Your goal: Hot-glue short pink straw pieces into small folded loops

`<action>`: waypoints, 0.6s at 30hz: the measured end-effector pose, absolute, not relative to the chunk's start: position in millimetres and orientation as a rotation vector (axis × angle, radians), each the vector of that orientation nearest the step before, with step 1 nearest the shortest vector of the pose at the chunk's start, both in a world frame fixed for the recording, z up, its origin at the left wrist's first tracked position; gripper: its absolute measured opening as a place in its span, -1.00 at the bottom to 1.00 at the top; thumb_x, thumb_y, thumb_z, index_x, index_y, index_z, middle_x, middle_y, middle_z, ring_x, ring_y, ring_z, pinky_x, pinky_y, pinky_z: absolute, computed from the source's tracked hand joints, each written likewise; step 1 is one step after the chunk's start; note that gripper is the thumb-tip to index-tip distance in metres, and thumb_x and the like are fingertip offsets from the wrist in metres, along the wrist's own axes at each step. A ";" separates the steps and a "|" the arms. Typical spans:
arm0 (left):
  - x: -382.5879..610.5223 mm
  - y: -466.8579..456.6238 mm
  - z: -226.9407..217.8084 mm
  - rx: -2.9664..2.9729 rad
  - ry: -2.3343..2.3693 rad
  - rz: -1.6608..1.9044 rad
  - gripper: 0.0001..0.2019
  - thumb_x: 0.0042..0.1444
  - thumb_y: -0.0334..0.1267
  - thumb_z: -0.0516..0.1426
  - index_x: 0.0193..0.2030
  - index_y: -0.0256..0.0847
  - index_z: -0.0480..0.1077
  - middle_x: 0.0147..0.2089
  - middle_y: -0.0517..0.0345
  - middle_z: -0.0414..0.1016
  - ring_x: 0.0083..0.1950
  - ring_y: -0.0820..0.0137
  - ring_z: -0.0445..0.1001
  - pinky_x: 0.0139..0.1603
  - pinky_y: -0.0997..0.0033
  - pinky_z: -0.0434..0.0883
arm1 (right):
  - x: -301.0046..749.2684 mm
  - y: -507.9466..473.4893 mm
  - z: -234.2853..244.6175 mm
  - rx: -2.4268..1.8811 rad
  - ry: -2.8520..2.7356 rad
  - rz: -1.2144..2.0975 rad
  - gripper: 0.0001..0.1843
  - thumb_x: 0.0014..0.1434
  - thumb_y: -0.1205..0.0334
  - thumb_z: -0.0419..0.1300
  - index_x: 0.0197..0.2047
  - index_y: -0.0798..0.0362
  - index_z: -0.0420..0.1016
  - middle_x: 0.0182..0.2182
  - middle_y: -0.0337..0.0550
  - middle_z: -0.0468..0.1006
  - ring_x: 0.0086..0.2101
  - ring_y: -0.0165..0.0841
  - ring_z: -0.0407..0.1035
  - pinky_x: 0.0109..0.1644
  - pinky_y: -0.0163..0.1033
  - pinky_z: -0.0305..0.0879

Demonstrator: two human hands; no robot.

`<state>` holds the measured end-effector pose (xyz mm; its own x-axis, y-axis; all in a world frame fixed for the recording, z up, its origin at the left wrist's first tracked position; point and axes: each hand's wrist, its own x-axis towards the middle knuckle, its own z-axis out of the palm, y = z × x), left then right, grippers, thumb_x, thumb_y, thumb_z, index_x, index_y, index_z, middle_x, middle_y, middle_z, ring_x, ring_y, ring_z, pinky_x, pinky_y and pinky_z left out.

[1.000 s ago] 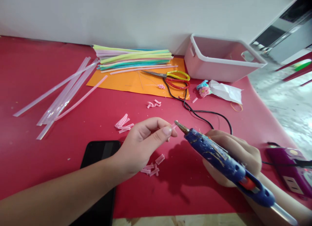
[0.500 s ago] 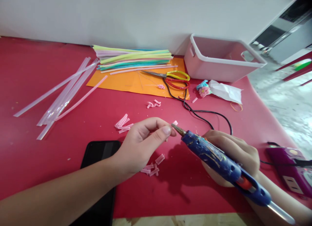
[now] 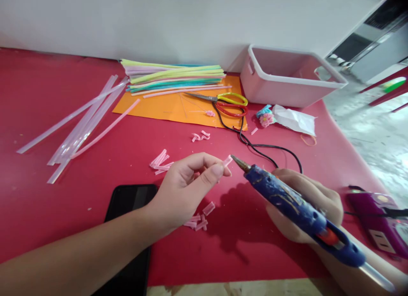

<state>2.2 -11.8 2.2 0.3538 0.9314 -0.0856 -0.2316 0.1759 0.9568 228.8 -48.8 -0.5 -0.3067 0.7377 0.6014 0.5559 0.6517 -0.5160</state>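
Pinched between the thumb and fingers of my left hand [image 3: 191, 181] is a short pink pipe cleaner piece [image 3: 228, 160], its end sticking out to the right. My right hand [image 3: 309, 202] is wrapped around a worn blue hot glue gun [image 3: 287, 198], with a clear glue stick [image 3: 378, 277] poking from its back. The metal nozzle [image 3: 239, 163] points up and left, close by the pink piece's tip; I cannot tell whether they touch. Below my left hand lie short cut pink pieces [image 3: 199, 221]. Another pink bunch [image 3: 161, 162] sits left of my fingers, and curled bits [image 3: 200, 136] lie beyond.
Behind are scissors [image 3: 229, 103], an orange sheet [image 3: 165, 111], a pipe cleaner bundle [image 3: 178, 77] and a pink bin [image 3: 283, 89]. Glue sticks [image 3: 84, 128] lie left, a phone [image 3: 130, 202] under my left arm. A black cord [image 3: 270, 147] loops toward my right hand; a purple power strip [image 3: 376, 219] sits right.
The glue gun has moved slightly right and back from my left fingertips. More of the pink piece now shows beyond them. My left hand has hardly moved.
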 end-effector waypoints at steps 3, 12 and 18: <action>2.2 -12.1 1.9 1.108 0.849 0.974 -0.85 0.27 -0.26 0.20 -0.35 -0.17 0.51 -0.35 0.27 0.53 -0.33 0.55 0.39 -0.21 0.58 0.35 | 227.4 -50.3 1.1 -1.070 -2.012 0.232 -0.89 0.17 0.38 0.17 -0.22 0.01 0.40 -0.45 -0.23 0.46 -0.52 -0.43 0.37 -0.47 -0.33 0.39; 2.2 -11.6 5.1 1.138 0.853 0.983 -0.86 0.23 -0.30 0.20 -0.37 -0.17 0.48 -0.38 0.29 0.54 -0.33 0.57 0.42 -0.24 0.63 0.37 | 230.8 -48.8 0.7 -1.035 -2.079 0.172 -0.89 0.16 0.41 0.15 -0.24 0.02 0.39 -0.47 -0.24 0.48 -0.49 -0.42 0.41 -0.46 -0.34 0.39; 2.2 -11.2 4.1 1.160 0.861 0.976 -0.86 0.24 -0.28 0.20 -0.36 -0.16 0.49 -0.36 0.27 0.55 -0.29 0.57 0.45 -0.21 0.64 0.37 | 226.6 -50.6 1.2 -1.064 -2.029 0.122 -0.83 0.13 0.49 0.12 -0.27 0.02 0.37 -0.49 -0.26 0.44 -0.53 -0.44 0.36 -0.48 -0.33 0.37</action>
<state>2.2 -11.2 4.1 0.3469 0.9366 -0.0497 -0.1665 0.1137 0.9795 226.6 -50.6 1.2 -0.3046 0.7216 0.6217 0.6417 0.6378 -0.4259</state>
